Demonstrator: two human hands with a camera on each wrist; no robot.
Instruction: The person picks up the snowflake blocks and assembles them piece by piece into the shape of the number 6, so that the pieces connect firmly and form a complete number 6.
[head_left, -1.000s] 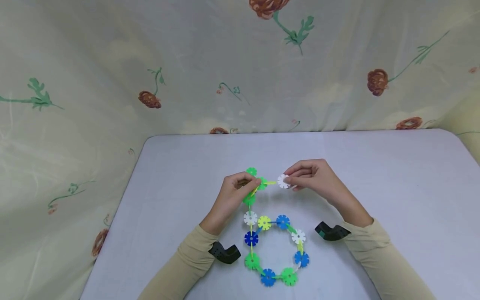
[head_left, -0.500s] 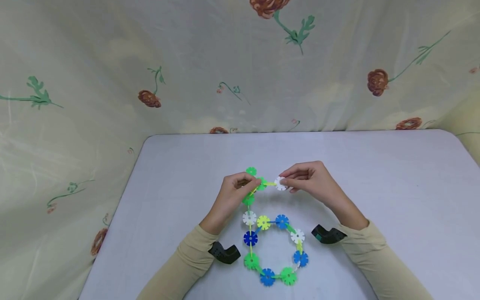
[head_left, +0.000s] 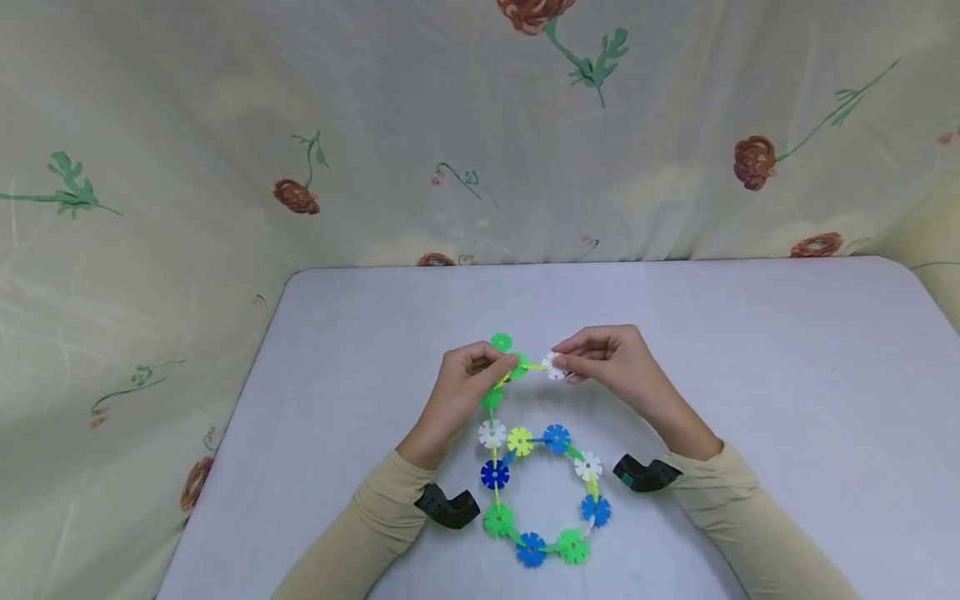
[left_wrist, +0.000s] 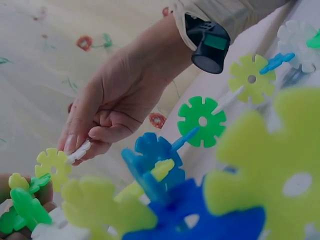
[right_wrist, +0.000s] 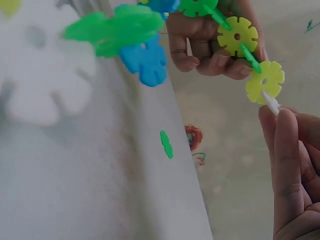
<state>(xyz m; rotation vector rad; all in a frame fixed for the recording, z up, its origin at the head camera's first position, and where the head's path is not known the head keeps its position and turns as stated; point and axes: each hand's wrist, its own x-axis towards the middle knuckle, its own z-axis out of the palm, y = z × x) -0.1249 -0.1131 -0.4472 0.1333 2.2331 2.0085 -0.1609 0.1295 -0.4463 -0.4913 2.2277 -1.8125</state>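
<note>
My left hand (head_left: 467, 387) pinches a green notched building disc (head_left: 519, 365) in the upper part of a linked chain. From that disc a yellow disc (right_wrist: 265, 82), edge-on in the head view, reaches toward the right. My right hand (head_left: 611, 358) pinches a white notched disc (head_left: 553, 366) between thumb and fingers. In the right wrist view the white disc, seen edge-on, meets a slot of the yellow disc. Below my hands the chain runs through a green disc (head_left: 492, 398) and a white disc (head_left: 492, 433) into a ring of blue, green, yellow and white discs.
The ring, with a dark blue disc (head_left: 495, 474) at its left, lies on the white table (head_left: 750, 350). A green disc (head_left: 502, 342) lies just beyond my left hand. Black wrist cameras (head_left: 448, 506) flank the ring. A flowered cloth (head_left: 375, 125) hangs behind the table.
My right hand has moved left with the white disc, closing the gap to the yellow disc, and the two now meet. My left hand keeps its grip, nearly still.
</note>
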